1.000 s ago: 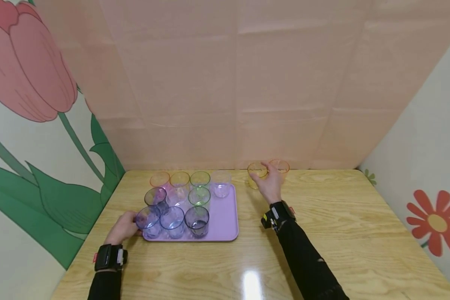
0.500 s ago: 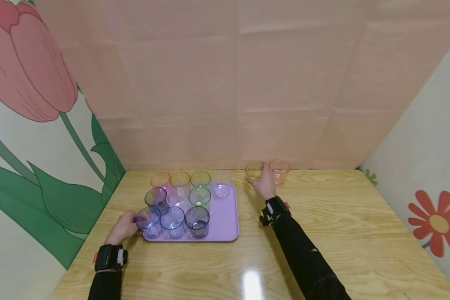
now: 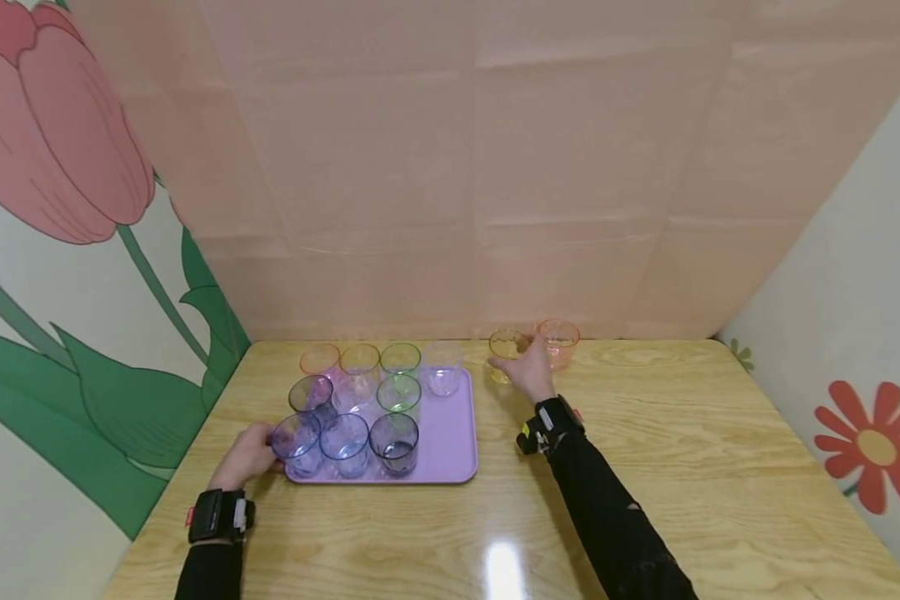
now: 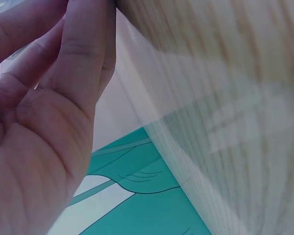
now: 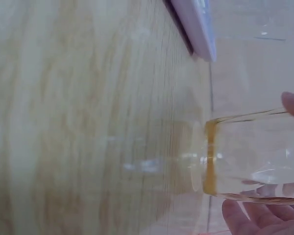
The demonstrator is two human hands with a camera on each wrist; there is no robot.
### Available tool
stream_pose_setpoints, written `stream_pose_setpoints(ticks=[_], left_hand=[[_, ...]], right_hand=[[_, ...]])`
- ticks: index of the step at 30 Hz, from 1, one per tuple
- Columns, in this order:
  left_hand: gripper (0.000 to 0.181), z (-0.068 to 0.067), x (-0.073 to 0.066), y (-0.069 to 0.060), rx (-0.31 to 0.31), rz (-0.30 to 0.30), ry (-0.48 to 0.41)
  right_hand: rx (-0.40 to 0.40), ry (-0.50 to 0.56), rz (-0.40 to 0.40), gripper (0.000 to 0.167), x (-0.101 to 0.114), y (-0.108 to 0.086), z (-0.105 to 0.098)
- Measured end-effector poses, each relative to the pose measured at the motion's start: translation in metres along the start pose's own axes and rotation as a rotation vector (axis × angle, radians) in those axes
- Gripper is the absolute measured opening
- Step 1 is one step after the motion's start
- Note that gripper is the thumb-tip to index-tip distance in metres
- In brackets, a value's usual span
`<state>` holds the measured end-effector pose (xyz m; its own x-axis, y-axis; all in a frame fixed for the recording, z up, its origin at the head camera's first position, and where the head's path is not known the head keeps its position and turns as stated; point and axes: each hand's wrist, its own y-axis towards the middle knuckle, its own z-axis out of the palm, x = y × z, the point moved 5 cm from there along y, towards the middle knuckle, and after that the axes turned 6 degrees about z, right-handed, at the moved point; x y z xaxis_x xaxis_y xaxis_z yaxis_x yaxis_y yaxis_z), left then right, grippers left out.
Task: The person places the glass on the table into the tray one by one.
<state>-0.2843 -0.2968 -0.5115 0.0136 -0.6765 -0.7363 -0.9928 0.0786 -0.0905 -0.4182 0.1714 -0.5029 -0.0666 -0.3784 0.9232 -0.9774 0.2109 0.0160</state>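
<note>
My right hand (image 3: 532, 372) grips a see-through yellow tumbler (image 3: 502, 343) near the back edge of the table. In the right wrist view the thumb is on one side of the tumbler (image 5: 250, 152) and the fingers curl along the other. Whether its base touches the table is unclear. Just right of it stands an orange tumbler (image 3: 561, 357). My left hand (image 3: 243, 455) stays at the left side of a purple tray (image 3: 450, 450), beside a blue tumbler (image 3: 297, 446). Its fingertips are hidden, so I cannot tell whether they hold the tray or the tumbler.
Several tumblers stand in rows on the tray, including a front grey one (image 3: 395, 442), a green one (image 3: 399, 392) and a clear one (image 3: 443, 371). A wall with a peach covering (image 3: 465, 208) rises behind the wooden table (image 3: 690, 450).
My right hand has shifted slightly left with the yellow tumbler, widening the gap to the orange one. The left hand and the tray have stayed put.
</note>
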Motion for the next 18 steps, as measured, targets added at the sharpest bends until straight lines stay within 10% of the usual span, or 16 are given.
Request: stream_pose_setpoints(ticks=[18], left_hand=[[0.013, 0.000, 0.004, 0.002, -0.001, 0.036, 0.025]], right_hand=[[-0.009, 0.199, -0.098, 0.084, 0.024, -0.037, 0.010]])
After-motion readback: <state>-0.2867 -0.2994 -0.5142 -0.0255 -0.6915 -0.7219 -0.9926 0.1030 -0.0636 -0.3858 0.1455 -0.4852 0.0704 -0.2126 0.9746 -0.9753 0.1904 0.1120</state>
